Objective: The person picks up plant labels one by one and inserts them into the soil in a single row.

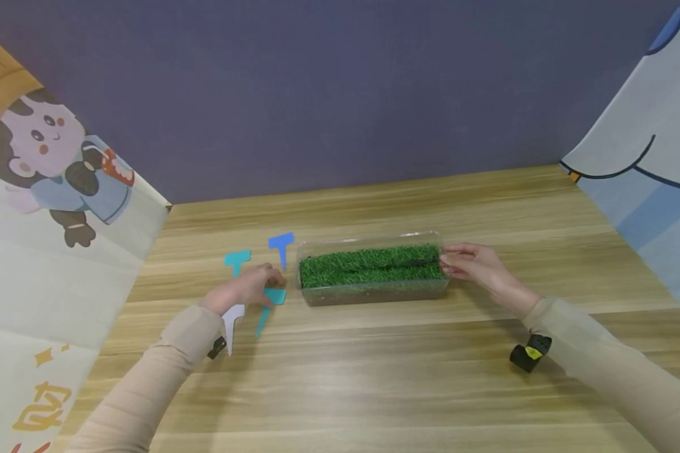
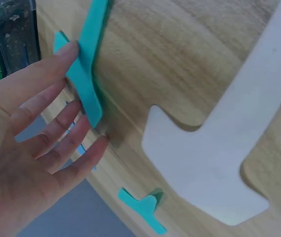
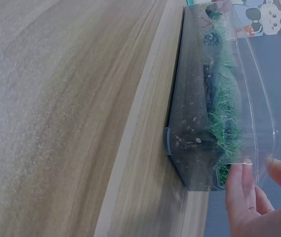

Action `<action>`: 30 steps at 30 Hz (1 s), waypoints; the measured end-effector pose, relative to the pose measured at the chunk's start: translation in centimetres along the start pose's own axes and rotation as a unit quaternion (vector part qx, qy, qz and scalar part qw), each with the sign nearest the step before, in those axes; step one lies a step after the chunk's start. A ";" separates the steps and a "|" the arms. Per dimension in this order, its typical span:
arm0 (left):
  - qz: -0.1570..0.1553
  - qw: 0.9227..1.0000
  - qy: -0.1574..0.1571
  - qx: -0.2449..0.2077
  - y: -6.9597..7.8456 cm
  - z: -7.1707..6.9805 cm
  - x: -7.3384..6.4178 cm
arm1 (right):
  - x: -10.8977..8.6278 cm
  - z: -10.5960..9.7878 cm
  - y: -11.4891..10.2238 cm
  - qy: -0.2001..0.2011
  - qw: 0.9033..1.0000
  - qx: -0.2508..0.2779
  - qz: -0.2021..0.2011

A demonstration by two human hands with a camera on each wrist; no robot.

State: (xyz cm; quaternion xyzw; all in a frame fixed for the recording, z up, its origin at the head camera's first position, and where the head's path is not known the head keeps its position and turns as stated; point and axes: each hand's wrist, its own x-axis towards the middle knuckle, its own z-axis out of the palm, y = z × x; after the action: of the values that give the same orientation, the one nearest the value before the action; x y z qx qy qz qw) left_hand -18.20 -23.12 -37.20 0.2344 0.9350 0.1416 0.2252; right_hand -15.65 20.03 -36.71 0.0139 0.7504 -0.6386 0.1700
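Note:
My left hand [image 1: 250, 285] is over a teal T-shaped plant label [image 1: 274, 296] on the table, its fingers spread and loosely bent. In the left wrist view the thumb tip touches the head of that teal label [image 2: 84, 74], and the other fingers reach past it. A clear plastic planter box [image 1: 374, 293] with dark soil and two strips of green artificial grass [image 1: 374, 259] stands to the right. My right hand [image 1: 476, 264] pinches the box's right end wall at the rim, thumb and fingers on either side of the clear plastic [image 3: 259, 133].
Around the left hand lie a second teal label [image 1: 237, 258], a blue label [image 1: 281, 242] and a white label [image 1: 233, 314]. A dark wall [image 1: 340, 94] rises behind the wooden table [image 1: 374, 377], with cartoon-printed panels on both sides.

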 end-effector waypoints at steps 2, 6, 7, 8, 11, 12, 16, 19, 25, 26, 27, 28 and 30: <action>-0.001 1.000 0.005 -0.003 -0.1 0.1 0.0 | 0.0 0.0 0.0 0.000 1.000 0.001 -0.001; 0.003 1.000 0.010 0.002 -0.1 0.2 0.0 | 0.2 -0.2 0.4 -0.003 1.000 0.014 -0.012; 0.004 1.000 0.011 0.004 -0.1 0.2 0.1 | 0.2 -0.2 0.6 -0.004 1.000 0.019 -0.016; 0.004 1.000 0.011 0.006 -0.1 0.2 0.1 | 0.4 -0.4 0.9 -0.006 0.999 0.027 -0.020; 0.010 1.000 0.012 0.011 -0.1 0.2 0.2 | 1.0 -0.8 1.9 -0.015 0.998 0.046 -0.034; 0.009 1.000 0.013 0.009 -0.1 0.2 0.2 | 1.4 -1.0 2.3 -0.020 0.997 0.056 -0.038; 0.012 1.000 0.011 0.008 -0.1 0.2 0.1 | 1.5 -1.0 2.5 -0.018 0.998 0.051 -0.040; 0.008 1.000 0.007 0.002 -0.1 0.2 0.1 | 1.0 -0.6 1.9 -0.012 0.999 0.032 -0.036; 0.006 1.000 0.000 0.002 0.0 0.1 0.3 | 0.1 -0.1 0.4 -0.009 1.000 0.019 -0.021; 0.006 1.000 -0.002 0.004 0.0 0.1 0.4 | 0.0 0.0 0.3 -0.009 1.000 0.020 -0.017; 0.004 1.000 -0.005 0.005 0.1 0.0 0.4 | 0.0 0.0 0.2 -0.010 1.000 0.019 -0.016; -0.001 1.000 -0.008 0.000 0.2 0.0 0.5 | 0.0 0.0 0.2 -0.011 1.000 0.018 -0.014; -0.008 1.000 -0.019 -0.006 0.4 -0.3 0.6 | -0.1 0.0 0.0 -0.009 1.000 0.018 -0.012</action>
State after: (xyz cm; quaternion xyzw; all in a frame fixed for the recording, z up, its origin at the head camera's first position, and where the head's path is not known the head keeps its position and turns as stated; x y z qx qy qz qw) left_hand -18.66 -22.57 -37.06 0.2283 0.9317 0.1406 0.2450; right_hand -15.57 20.07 -36.67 0.0025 0.7373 -0.6540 0.1691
